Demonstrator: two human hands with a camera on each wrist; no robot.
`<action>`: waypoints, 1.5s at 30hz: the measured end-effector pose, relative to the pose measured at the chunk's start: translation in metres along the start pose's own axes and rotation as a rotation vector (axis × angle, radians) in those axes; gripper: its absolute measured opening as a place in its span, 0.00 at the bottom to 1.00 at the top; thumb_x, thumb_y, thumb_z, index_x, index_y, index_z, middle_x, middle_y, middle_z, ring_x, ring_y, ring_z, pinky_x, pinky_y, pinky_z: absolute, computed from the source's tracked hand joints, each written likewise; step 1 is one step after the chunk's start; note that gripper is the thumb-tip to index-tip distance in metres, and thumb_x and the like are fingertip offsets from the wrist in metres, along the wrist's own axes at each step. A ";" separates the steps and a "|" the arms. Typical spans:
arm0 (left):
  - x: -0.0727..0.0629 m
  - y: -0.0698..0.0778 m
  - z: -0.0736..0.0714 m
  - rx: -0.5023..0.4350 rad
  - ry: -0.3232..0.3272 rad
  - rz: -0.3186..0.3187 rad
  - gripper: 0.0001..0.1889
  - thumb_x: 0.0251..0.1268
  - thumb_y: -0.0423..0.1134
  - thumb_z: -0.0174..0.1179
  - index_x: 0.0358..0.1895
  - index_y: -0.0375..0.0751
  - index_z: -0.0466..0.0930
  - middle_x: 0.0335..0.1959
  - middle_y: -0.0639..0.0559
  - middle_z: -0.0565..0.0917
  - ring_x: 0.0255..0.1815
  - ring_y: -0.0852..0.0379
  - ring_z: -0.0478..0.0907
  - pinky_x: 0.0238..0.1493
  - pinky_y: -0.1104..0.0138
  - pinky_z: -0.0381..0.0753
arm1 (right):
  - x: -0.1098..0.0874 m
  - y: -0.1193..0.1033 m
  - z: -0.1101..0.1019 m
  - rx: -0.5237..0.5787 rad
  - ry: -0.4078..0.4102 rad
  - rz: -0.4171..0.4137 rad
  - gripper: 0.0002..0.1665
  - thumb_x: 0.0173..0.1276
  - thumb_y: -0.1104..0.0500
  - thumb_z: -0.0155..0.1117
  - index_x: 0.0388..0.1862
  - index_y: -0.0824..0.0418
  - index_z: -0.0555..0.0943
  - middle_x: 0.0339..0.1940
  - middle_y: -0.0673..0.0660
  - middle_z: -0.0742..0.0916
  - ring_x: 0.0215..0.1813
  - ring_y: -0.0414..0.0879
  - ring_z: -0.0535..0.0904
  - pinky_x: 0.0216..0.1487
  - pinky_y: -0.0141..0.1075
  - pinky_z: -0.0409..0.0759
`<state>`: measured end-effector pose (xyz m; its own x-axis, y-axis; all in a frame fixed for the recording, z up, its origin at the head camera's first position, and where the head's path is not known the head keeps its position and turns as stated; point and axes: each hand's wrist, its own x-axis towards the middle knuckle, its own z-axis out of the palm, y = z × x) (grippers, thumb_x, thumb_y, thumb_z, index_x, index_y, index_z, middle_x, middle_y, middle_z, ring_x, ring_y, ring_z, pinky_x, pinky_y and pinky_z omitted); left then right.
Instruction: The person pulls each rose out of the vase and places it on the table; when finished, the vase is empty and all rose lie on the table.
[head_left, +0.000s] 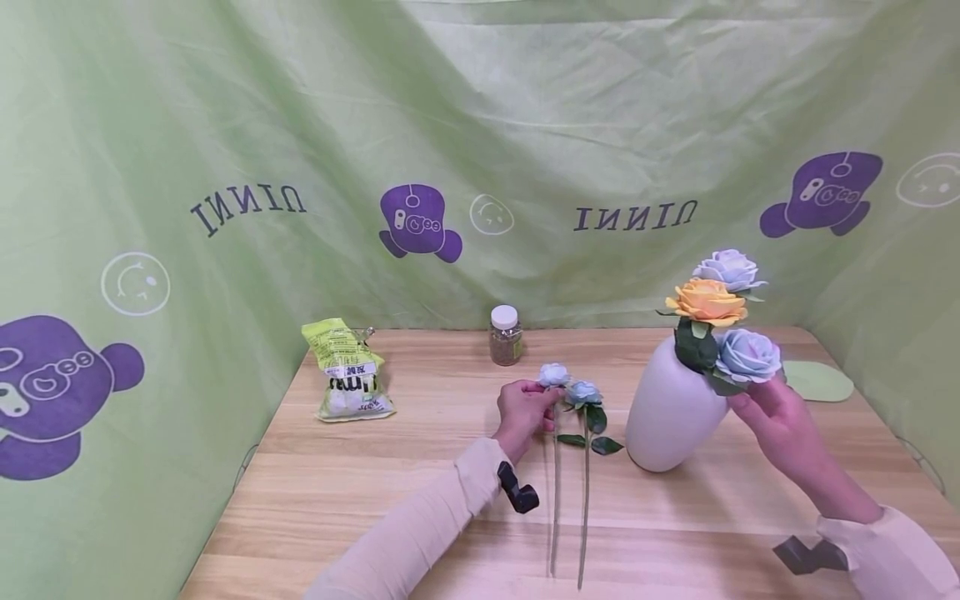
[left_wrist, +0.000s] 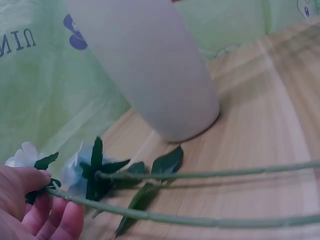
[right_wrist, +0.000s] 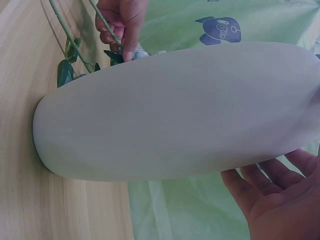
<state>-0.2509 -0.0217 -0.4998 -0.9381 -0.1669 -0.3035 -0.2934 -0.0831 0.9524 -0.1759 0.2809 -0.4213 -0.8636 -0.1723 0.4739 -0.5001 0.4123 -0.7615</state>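
The left hand (head_left: pixel 525 412) pinches the stem of a pale blue artificial rose (head_left: pixel 553 374) just below its bloom. A second pale blue rose (head_left: pixel 583 392) with dark green leaves lies beside it, the two long stems running toward the near side. A tall white vase (head_left: pixel 667 417) stands to the right, holding an orange rose (head_left: pixel 705 302) and two pale blue-lilac roses (head_left: pixel 748 357). The right hand (head_left: pixel 795 433) holds the vase near its top right; in the right wrist view its fingers (right_wrist: pixel 270 177) reach behind the vase wall and are partly hidden.
A green-and-white plastic packet (head_left: pixel 352 375) stands at the table's left. A white-capped jar (head_left: pixel 506 337) with brown contents is at the back middle. Behind the vase, on the right, lies a flat light green piece (head_left: pixel 821 381). A green printed cloth (head_left: pixel 480 108) hangs around the wooden table.
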 end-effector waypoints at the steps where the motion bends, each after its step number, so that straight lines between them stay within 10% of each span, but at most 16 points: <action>1: 0.001 -0.001 -0.001 0.006 0.001 -0.004 0.10 0.51 0.32 0.75 0.32 0.37 0.82 0.26 0.36 0.88 0.11 0.62 0.75 0.10 0.72 0.78 | 0.000 0.000 0.000 0.000 0.001 -0.001 0.38 0.75 0.72 0.52 0.80 0.61 0.56 0.70 0.28 0.68 0.62 0.17 0.68 0.53 0.10 0.74; 33: 0.009 -0.006 -0.009 0.324 -0.060 0.020 0.10 0.52 0.39 0.76 0.23 0.40 0.85 0.07 0.52 0.76 0.05 0.62 0.69 0.04 0.72 0.65 | 0.000 0.001 0.000 0.000 0.003 -0.009 0.39 0.72 0.75 0.52 0.80 0.61 0.57 0.71 0.28 0.67 0.64 0.17 0.67 0.53 0.10 0.74; 45: 0.008 -0.004 -0.014 0.445 -0.123 0.092 0.16 0.55 0.39 0.75 0.42 0.33 0.83 0.11 0.47 0.81 0.04 0.62 0.68 0.03 0.70 0.69 | 0.000 0.001 -0.001 -0.001 0.004 -0.002 0.39 0.72 0.75 0.52 0.80 0.60 0.58 0.71 0.28 0.68 0.63 0.17 0.67 0.53 0.10 0.74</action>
<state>-0.2544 -0.0361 -0.5068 -0.9709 -0.0338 -0.2370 -0.2331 0.3600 0.9034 -0.1763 0.2822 -0.4224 -0.8623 -0.1699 0.4771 -0.5019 0.4124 -0.7603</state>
